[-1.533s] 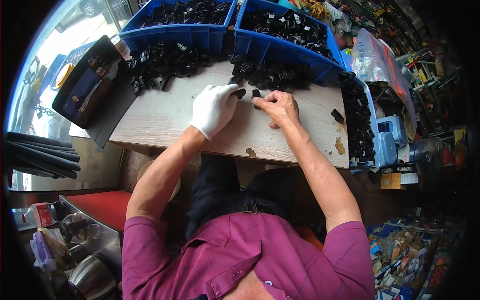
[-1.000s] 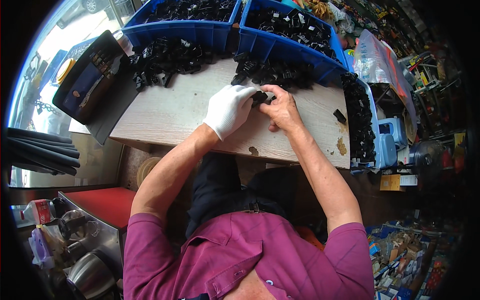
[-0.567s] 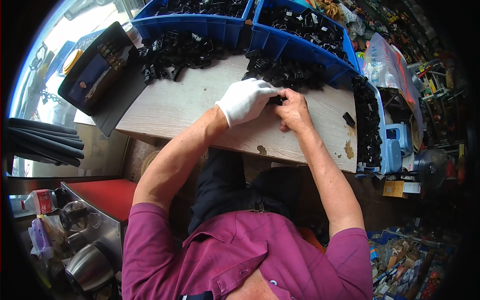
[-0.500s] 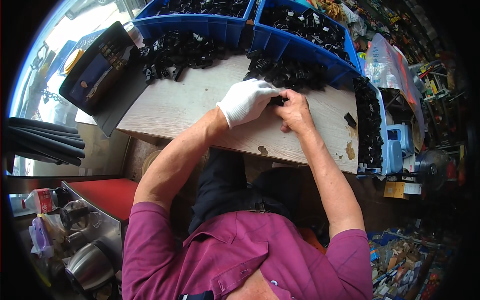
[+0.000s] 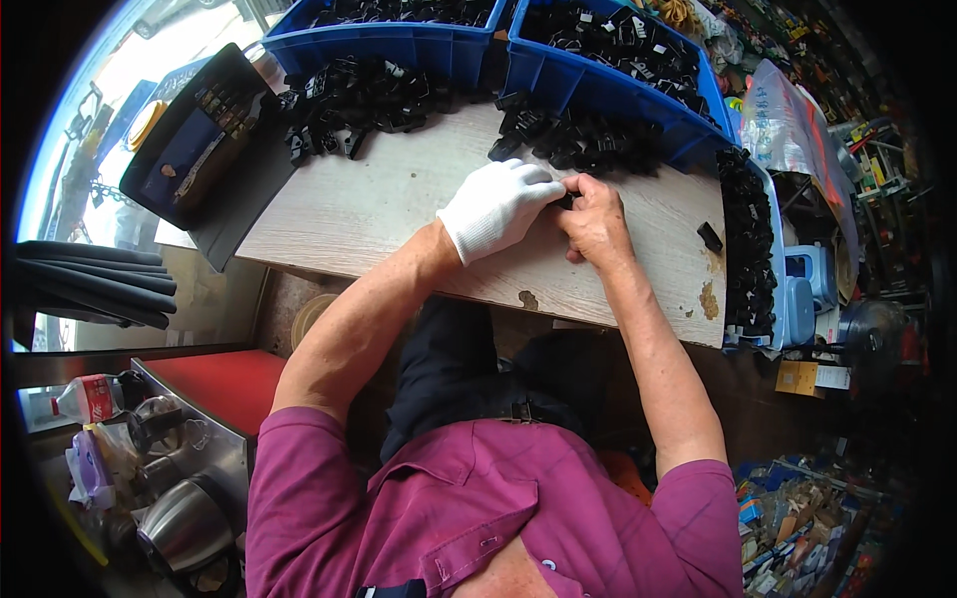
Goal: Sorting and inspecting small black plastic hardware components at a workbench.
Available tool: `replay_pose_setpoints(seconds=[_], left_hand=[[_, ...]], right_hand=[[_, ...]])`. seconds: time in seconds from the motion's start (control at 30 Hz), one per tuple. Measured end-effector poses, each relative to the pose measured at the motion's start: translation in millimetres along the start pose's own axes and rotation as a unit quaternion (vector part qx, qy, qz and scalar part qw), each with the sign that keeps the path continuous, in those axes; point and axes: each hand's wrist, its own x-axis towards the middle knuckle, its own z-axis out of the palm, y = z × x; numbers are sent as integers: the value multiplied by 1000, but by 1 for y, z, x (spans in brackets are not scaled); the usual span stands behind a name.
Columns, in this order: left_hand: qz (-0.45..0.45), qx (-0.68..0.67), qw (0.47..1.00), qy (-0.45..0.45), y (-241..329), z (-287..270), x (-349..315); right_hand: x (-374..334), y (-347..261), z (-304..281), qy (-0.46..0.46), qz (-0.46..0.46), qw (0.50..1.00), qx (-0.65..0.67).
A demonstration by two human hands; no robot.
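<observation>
My left hand (image 5: 501, 206), in a white knitted glove, is closed over the table, its fingertips meeting those of my bare right hand (image 5: 596, 219). Between them a small black plastic part (image 5: 566, 200) shows only as a dark sliver, as the fingers cover most of it. Both hands pinch it just above the pale wood-grain table (image 5: 369, 214). Right behind the fingers lies a pile of black plastic parts (image 5: 588, 140). A second heap of such parts (image 5: 359, 100) spreads to the left. One single black piece (image 5: 710, 237) rests apart on the table's right side.
Two blue crates (image 5: 389, 48) full of black parts stand along the far edge. A lighter blue tray (image 5: 766, 249) with more parts sits against the right edge. A tablet (image 5: 189, 140) leans at the left. Below it are a red-topped cabinet (image 5: 214, 384) and a metal kettle (image 5: 184, 528).
Both hands stay together at nearly the same place, with the fingers slightly shifted around the black part. The whole view has moved a little.
</observation>
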Motion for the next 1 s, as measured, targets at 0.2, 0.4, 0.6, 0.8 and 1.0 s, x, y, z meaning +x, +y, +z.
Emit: replay_pose_setpoints(seconds=[0.2, 0.4, 0.6, 0.8, 1.0], left_hand=[[11, 40, 999, -2, 6, -1, -3], [1, 90, 996, -2, 17, -5, -3], [-9, 94, 996, -1, 19, -2, -7], [-21, 125, 992, 3, 24, 2, -15], [-26, 123, 992, -1, 29, -1, -17]], right_hand=[[0, 1, -2, -6, 7, 1000, -5], [1, 3, -4, -13, 3, 1000, 15], [0, 5, -3, -23, -6, 1000, 19], [-6, 0, 1, -22, -19, 999, 13], [-8, 1, 0, -12, -20, 1000, -13]])
